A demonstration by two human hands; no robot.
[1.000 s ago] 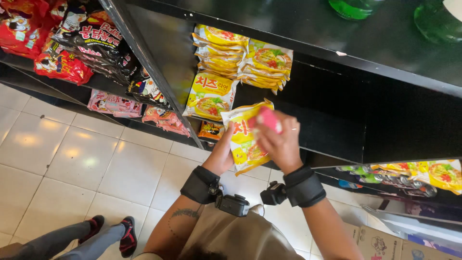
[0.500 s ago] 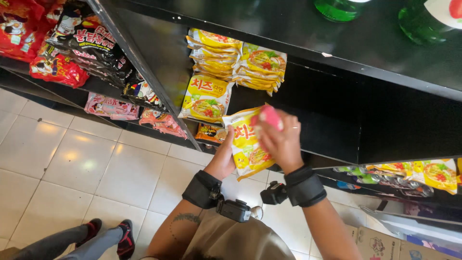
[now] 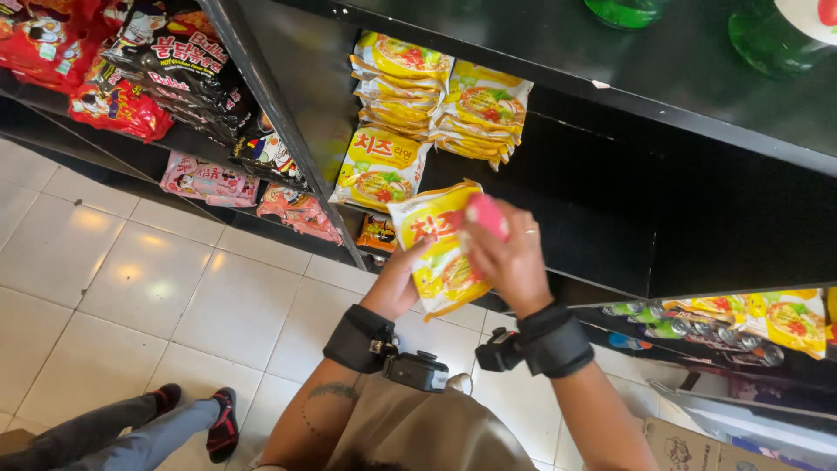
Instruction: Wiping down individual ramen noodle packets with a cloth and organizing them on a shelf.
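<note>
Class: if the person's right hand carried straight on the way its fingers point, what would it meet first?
Probably the yellow noodle packet under the right hand, which also holds a pink object; beyond it, likely the shelved yellow packets, though depth is unclear.

black shelf (image 3: 715,78), green bottles (image 3: 767,35), tiled floor (image 3: 131,288)

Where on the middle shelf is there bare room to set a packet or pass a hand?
Bare black shelf runs right of the yellow noodle stacks to the frame's edge, under the green bottles. It is crowded left of that: stacks and a flat yellow packet. Left hand holds a yellow packet; right hand holds a pink thing over it.
</note>
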